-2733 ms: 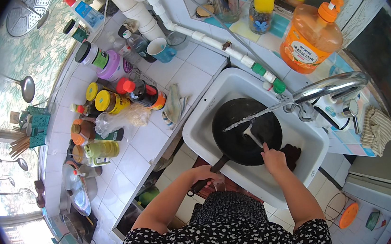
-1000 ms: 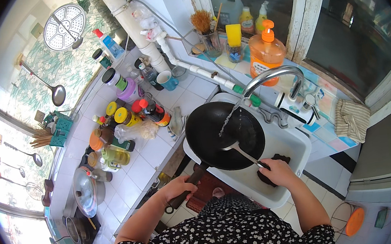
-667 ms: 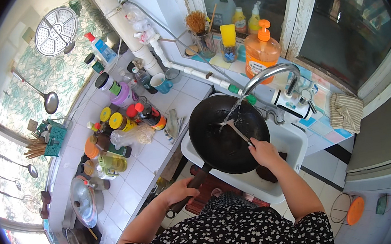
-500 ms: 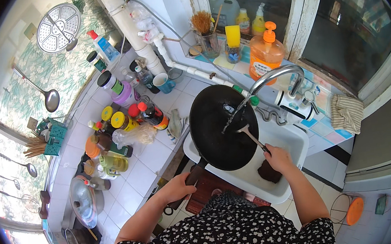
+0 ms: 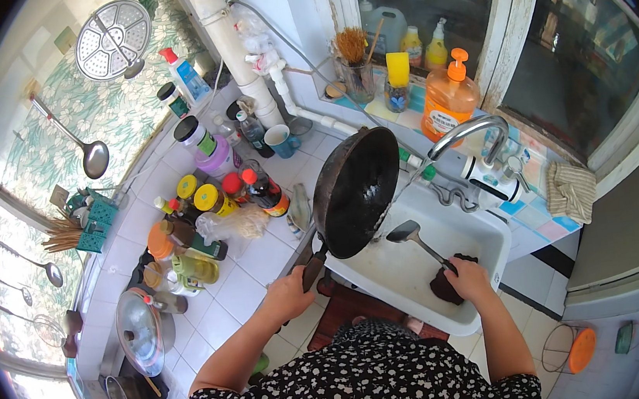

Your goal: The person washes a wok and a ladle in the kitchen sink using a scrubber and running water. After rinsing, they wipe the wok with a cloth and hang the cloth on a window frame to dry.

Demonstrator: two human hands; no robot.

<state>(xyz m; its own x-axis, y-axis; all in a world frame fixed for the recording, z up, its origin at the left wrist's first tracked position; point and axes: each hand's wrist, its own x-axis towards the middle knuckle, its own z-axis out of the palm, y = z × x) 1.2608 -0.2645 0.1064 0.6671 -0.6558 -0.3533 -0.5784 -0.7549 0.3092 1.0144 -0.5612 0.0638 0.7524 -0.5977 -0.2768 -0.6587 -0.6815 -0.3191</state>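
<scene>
My left hand (image 5: 286, 295) is closed round the dark handle of a black wok (image 5: 361, 191). The wok is tilted on its side over the left part of a white sink (image 5: 500, 247), its inside wet and turned to the right. Water runs off its lower rim. In my right hand (image 5: 468, 277) is the handle of a spatula (image 5: 417, 237), its dark blade pointing left over the basin. Beside that hand a dark brown cloth (image 5: 444, 289) lies in the sink; whether they touch I cannot tell. Water streams from the curved metal faucet (image 5: 475, 127) behind the wok.
On the tiled counter to the left stand several bottles and jars, a blue cup (image 5: 282, 142) and a lidded pot (image 5: 140, 331). An orange pump bottle (image 5: 449, 100) and a yellow sponge (image 5: 398, 69) are on the back ledge. A striped cloth (image 5: 570, 190) hangs at the right.
The wok has tipped from facing up to standing on its side, out from under the water stream. My right hand has drawn the spatula out of it, down and right, near the brown cloth.
</scene>
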